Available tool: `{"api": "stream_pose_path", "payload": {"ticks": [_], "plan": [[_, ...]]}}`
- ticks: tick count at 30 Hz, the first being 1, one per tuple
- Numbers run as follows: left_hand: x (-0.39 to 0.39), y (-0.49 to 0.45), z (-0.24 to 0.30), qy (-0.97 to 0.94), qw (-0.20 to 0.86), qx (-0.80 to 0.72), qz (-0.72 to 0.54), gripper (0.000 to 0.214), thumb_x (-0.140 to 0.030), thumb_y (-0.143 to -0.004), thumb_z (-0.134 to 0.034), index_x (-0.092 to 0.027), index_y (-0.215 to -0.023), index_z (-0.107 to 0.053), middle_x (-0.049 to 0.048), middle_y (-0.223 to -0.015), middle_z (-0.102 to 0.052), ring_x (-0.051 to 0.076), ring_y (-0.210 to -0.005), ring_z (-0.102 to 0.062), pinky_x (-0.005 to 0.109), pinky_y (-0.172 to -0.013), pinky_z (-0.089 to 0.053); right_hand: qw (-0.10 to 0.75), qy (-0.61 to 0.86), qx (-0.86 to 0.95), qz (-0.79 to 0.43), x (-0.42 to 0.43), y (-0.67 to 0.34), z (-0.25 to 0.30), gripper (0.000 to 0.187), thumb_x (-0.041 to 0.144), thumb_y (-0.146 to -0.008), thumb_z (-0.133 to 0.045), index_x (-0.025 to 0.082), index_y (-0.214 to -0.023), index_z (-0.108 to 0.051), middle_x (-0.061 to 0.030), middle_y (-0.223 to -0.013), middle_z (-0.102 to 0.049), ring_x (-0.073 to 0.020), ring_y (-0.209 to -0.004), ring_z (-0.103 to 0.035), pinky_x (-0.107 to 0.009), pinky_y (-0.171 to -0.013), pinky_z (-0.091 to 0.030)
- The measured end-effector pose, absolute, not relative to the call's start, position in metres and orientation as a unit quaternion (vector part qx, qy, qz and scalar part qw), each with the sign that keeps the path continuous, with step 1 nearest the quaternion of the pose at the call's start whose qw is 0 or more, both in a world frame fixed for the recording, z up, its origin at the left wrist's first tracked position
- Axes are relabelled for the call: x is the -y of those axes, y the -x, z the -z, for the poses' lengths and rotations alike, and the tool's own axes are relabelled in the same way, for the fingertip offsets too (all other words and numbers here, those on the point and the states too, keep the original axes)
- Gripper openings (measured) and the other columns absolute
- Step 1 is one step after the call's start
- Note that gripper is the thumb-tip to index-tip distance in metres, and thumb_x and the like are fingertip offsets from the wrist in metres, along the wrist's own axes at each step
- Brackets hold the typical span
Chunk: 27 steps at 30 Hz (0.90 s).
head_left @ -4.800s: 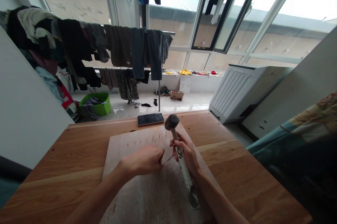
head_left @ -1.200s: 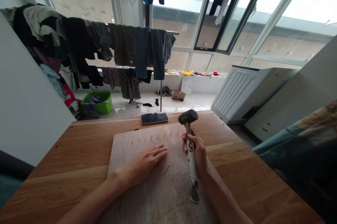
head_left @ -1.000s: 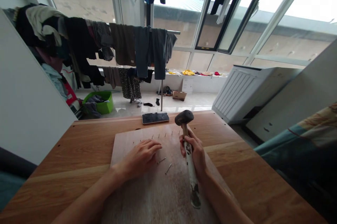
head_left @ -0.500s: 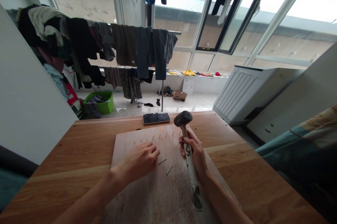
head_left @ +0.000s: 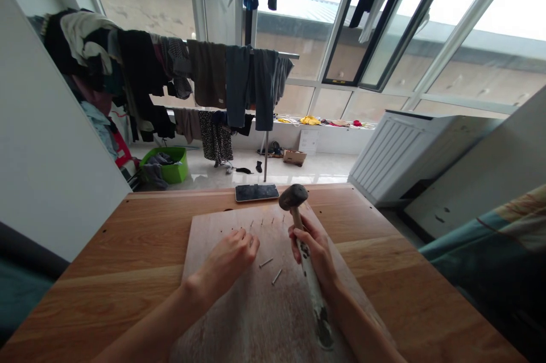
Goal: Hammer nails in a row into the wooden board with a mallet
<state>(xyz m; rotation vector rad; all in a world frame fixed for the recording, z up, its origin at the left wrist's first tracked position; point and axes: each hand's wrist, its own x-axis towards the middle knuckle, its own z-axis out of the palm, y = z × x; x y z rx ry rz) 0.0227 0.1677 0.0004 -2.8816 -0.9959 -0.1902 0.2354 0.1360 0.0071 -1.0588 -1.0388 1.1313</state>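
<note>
My right hand (head_left: 313, 252) is wrapped round the worn wooden handle of a hammer (head_left: 303, 249), its dark head raised above the far edge of a pale wooden board (head_left: 264, 312). My left hand (head_left: 228, 258) rests on the board with its fingers curled, close to a row of several small nails (head_left: 260, 223) standing in the wood. Whether it pinches anything is hidden. Two loose nails (head_left: 271, 269) lie flat on the board between my hands.
The board lies on a brown wooden table (head_left: 128, 249). A dark phone (head_left: 256, 192) lies flat at the table's far edge. Beyond are a clothes rack (head_left: 191, 78) full of garments, a green basket (head_left: 168, 164) and a white radiator cover (head_left: 396, 147).
My left hand was flat on the board and has drawn back and curled its fingers, uncovering a second loose nail. The hammer has tilted slightly left.
</note>
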Motion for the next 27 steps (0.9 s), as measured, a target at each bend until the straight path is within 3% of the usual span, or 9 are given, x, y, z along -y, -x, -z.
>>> {"api": "stream_pose_path", "payload": {"ticks": [4, 10, 15, 20, 27], "plan": [[-0.185, -0.011, 0.001, 0.9, -0.119, 0.362, 0.212, 0.025, 0.002, -0.082, -0.052, -0.019, -0.087, -0.065, 0.0049, -0.087, -0.069, 0.019, -0.082, -0.066, 0.031, -0.079, -0.053, 0.59, 0.458, 0.448, -0.491, -0.136, -0.236, -0.005, 0.023, 0.039, -0.079, -0.066, 0.018, -0.089, -0.063, 0.0043, -0.066, -0.054, -0.0065, -0.037, -0.043, -0.021, -0.034, -0.033], [-0.211, 0.002, 0.012, 0.809, -0.201, 0.423, 0.356, 0.013, -0.014, -0.088, -0.057, -0.018, -0.097, -0.066, 0.0026, -0.091, -0.073, 0.015, -0.079, -0.068, 0.025, -0.074, -0.055, 0.589, 0.454, 0.45, -0.494, -0.136, -0.235, -0.003, 0.022, 0.038, -0.08, -0.065, 0.018, -0.09, -0.065, 0.0035, -0.07, -0.055, -0.0053, -0.037, -0.044, -0.02, -0.034, -0.032], [-0.212, 0.001, 0.024, 0.779, -0.252, 0.433, 0.377, 0.008, -0.018, -0.083, -0.06, -0.019, -0.085, -0.067, -0.0005, -0.079, -0.071, 0.013, -0.066, -0.064, 0.022, -0.062, -0.051, 0.586, 0.453, 0.46, -0.489, -0.135, -0.235, -0.003, 0.021, 0.037, -0.081, -0.065, 0.018, -0.088, -0.065, 0.0029, -0.068, -0.056, -0.0062, -0.037, -0.045, -0.021, -0.033, -0.033], [-0.213, 0.003, 0.024, 0.761, -0.273, 0.445, 0.384, 0.008, -0.021, -0.082, -0.059, -0.019, -0.083, -0.066, -0.0011, -0.075, -0.068, 0.013, -0.065, -0.062, 0.024, -0.064, -0.05, 0.587, 0.447, 0.463, -0.491, -0.136, -0.234, 0.0, 0.022, 0.037, -0.081, -0.065, 0.018, -0.092, -0.065, 0.0019, -0.075, -0.058, -0.0054, -0.037, -0.046, -0.02, -0.033, -0.033], [-0.214, 0.003, 0.024, 0.753, -0.3, 0.444, 0.382, 0.011, -0.025, -0.081, -0.06, -0.019, -0.082, -0.068, -0.0005, -0.074, -0.068, 0.013, -0.065, -0.061, 0.023, -0.062, -0.048, 0.571, 0.453, 0.465, -0.502, -0.138, -0.232, -0.002, 0.039, 0.042, -0.079, -0.068, 0.017, -0.109, -0.065, 0.001, -0.078, -0.06, -0.0055, -0.037, -0.046, -0.02, -0.034, -0.033]]}}
